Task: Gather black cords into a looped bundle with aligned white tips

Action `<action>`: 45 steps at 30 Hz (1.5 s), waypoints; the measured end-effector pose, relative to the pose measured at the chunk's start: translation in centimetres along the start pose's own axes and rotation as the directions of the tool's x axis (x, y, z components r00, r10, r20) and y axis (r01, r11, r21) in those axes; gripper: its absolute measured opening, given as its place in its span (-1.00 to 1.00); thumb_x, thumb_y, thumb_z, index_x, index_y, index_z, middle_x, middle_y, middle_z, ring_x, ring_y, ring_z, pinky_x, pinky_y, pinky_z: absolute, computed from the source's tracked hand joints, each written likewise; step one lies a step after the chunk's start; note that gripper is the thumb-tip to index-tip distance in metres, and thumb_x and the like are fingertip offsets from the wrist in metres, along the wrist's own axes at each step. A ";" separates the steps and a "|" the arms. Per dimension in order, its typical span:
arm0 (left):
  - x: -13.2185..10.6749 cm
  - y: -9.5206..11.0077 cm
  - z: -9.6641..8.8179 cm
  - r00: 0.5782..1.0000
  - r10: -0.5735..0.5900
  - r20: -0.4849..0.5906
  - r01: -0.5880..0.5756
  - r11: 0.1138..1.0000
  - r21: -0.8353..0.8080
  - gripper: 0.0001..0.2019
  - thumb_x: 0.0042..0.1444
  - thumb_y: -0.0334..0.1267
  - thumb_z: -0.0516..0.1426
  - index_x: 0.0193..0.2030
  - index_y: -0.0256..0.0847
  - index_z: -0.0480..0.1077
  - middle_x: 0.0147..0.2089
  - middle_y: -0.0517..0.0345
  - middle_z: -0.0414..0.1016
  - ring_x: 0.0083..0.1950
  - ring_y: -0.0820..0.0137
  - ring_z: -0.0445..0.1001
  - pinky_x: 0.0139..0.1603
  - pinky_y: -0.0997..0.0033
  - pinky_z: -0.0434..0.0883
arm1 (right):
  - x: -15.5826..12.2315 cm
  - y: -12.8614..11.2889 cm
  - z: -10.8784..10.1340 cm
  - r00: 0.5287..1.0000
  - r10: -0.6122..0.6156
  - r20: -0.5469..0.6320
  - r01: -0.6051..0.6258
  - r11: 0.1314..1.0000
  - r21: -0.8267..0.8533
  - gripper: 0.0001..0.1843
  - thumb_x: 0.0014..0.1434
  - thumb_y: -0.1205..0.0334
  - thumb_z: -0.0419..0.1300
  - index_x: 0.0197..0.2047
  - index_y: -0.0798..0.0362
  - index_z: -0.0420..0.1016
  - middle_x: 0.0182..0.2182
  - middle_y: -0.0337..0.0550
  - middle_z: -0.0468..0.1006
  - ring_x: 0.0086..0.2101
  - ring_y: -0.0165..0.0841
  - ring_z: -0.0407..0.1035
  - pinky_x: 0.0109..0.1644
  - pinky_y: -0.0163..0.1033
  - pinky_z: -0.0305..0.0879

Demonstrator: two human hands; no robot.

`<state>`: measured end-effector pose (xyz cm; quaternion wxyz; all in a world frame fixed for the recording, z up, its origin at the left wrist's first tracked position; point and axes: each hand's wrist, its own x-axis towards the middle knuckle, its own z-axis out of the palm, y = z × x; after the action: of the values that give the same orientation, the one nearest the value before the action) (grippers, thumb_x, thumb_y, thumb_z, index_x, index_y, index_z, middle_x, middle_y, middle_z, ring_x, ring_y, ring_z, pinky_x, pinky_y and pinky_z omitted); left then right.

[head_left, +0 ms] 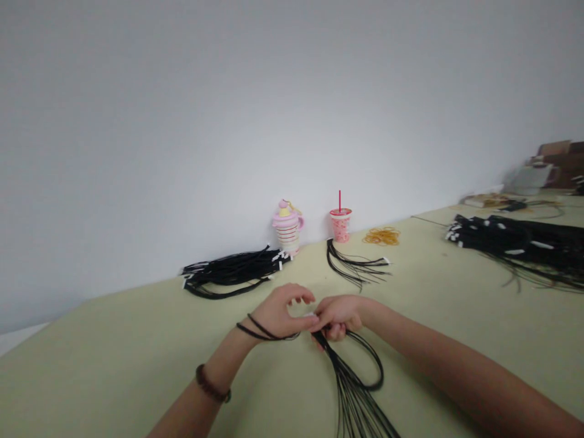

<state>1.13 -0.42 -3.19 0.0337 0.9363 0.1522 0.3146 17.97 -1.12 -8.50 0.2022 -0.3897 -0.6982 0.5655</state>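
My right hand (340, 313) is closed around a bundle of thin black cables (349, 377), whose loose strands fan out toward the bottom edge. One thicker loop curves out on the right of the bundle. Close beside it, my left hand (283, 311) has its fingers curved and parted from the thumb, and the thumb tip reaches my right fingers. A bit of white shows at that meeting point, too small to name. Thin black strands (260, 331) pass around the left hand near the wrist; whether they join the bundle is hidden. A dark beaded bracelet sits on the left wrist.
Behind lie a pile of black cables with white ends (232, 267), a smaller cable bunch (353, 263), and yellow rubber bands (382, 236). A pink lidded cup (287, 231) and a red-straw cup (340, 226) stand by the wall. More cables (515, 237) lie at right.
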 end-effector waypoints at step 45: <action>-11.4 2.4 4.9 0.977 -0.160 -0.143 0.190 0.954 0.232 -0.86 -0.06 -0.36 0.09 -0.33 -0.21 0.44 0.01 -0.05 0.34 0.07 0.26 0.30 0.07 0.22 0.31 | 4.6 -3.1 1.8 0.636 -0.552 -0.539 -0.257 0.507 -0.823 -0.71 -0.05 0.12 0.20 -0.34 0.19 0.50 -0.37 -0.05 0.52 -0.39 -0.40 0.36 -0.33 -0.38 0.18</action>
<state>-3.90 -6.04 -13.28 -0.0635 0.8950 0.2738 0.3464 12.86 1.10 -6.76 0.3091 -0.5629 -0.7612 -0.0904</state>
